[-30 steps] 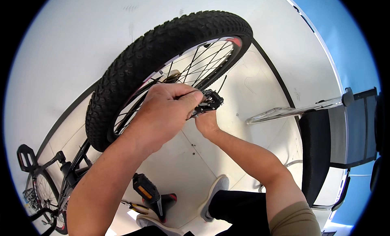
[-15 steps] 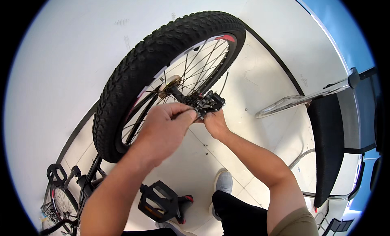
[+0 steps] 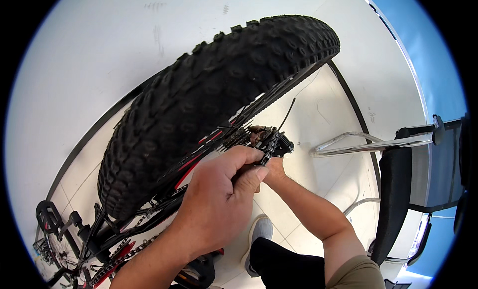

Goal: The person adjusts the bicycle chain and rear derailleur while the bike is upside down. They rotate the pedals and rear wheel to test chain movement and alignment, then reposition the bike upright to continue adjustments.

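Note:
The black knobbly tire (image 3: 214, 80) fills the upper middle, hiding most of its spokes. My left hand (image 3: 219, 194) pinches the dark chain (image 3: 264, 157) below the rear derailleur (image 3: 279, 142), thumb and forefinger closed on it. My right hand (image 3: 273, 172) is behind my left one, just under the derailleur, its fingers mostly hidden. The cassette (image 3: 234, 139) sits left of the derailleur, and a thin black cable (image 3: 289, 110) sticks up from it. At the lower left are the bicycle's frame (image 3: 94, 244), a chainring (image 3: 119, 256) and a pedal (image 3: 47, 219).
A chair with chrome tubing (image 3: 348, 148) and black padding (image 3: 393, 189) stands close on the right. The white wall (image 3: 69, 75) rises behind the wheel from the tiled floor (image 3: 323, 179). My shoe (image 3: 261, 232) is below my arms.
The wheel has tipped, showing more tread and fewer spokes. The derailleur and both my hands have shifted right and down in the picture. More chainring now shows at the lower left.

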Available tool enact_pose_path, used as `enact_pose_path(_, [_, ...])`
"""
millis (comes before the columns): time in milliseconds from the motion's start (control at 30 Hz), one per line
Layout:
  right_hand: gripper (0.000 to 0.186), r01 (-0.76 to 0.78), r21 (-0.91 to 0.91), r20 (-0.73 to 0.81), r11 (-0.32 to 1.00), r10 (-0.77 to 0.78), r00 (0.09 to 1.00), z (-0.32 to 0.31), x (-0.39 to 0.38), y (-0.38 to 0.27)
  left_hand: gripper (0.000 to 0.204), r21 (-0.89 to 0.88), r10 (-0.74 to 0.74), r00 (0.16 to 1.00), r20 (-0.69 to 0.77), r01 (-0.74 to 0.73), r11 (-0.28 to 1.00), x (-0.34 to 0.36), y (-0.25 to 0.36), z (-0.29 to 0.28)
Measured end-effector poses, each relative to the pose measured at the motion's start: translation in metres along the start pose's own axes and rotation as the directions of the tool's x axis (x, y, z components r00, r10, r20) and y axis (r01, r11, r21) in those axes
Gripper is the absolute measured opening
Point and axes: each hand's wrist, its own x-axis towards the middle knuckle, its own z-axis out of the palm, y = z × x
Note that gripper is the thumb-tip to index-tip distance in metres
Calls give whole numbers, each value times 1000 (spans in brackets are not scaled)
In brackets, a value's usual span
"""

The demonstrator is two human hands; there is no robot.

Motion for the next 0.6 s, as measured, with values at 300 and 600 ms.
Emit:
enact_pose_path(300, [22, 56, 88, 67, 995, -62, 996, 2, 8, 1, 18, -234, -117, 993, -10, 111, 966, 19, 22, 4])
enact_pose_path(600, [30, -36, 500, 101, 866, -17, 995, 1, 6, 2, 20, -255, -220, 975, -39, 203, 945, 42, 47, 18])
